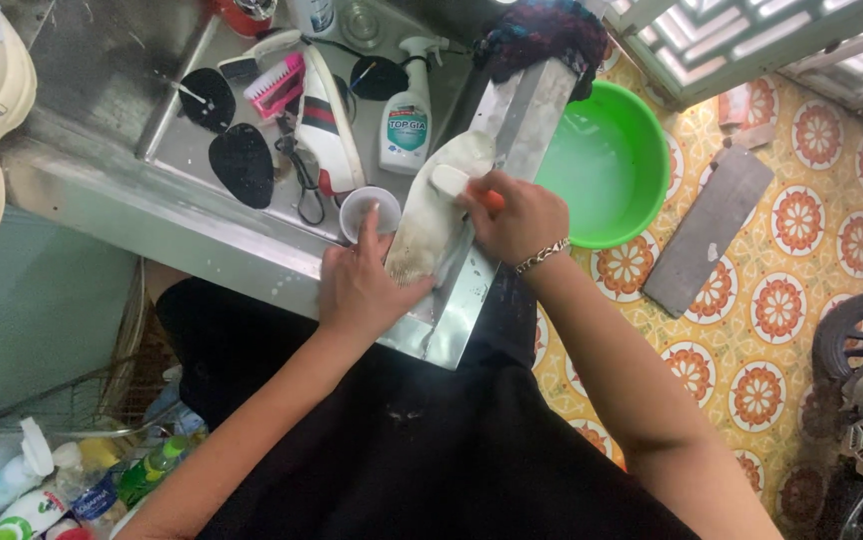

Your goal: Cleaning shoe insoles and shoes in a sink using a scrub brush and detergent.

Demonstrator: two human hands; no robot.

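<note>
1. Head view: the left hand (362, 285) pressed flat, fingers spread, on the near end of a pale, soiled insole (437, 205); the insole lay lengthwise on a sloping metal board (467, 300) at the edge of the steel tray (192, 150).
2. The right hand (517, 215) had its fingers clamped on a small brush (452, 180) with an orange handle, set against the insole's middle.
3. The insole looked light, thin, floppy and wet, likely slippery; pinning one end flat seemed the surest hold.
4. Nearby stood a small cup (367, 210), a spray bottle (407, 115) and a green basin (612, 165).
</note>
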